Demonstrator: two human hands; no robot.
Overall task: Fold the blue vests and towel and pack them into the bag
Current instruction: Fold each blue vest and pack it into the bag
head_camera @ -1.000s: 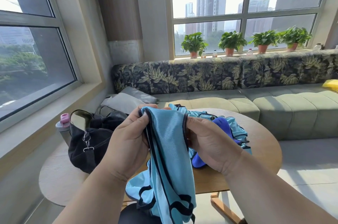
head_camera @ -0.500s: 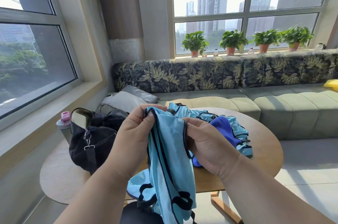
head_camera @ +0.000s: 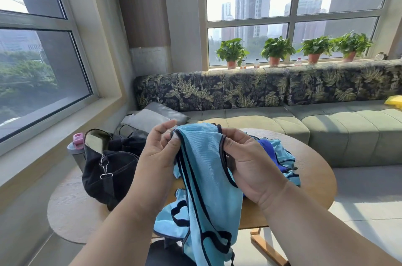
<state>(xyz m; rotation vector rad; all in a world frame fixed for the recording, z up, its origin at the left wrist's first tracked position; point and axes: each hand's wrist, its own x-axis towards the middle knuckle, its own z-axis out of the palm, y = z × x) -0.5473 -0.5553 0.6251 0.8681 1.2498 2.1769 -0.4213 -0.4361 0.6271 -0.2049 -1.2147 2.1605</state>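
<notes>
We pinch the light blue vest (head_camera: 208,170) at its top between left hand (head_camera: 159,157) and right hand (head_camera: 250,163); it hangs lengthwise downward, the black bag (head_camera: 108,170) nearer our left.

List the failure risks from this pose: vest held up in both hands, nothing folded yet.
1. The light blue vest is gripped only at its top edge by the left hand and right hand; its bunched tail hangs below the table edge, so it may fold crooked.
2. The other vests and towel lie in a heap; laying this one down could snag them.
</notes>
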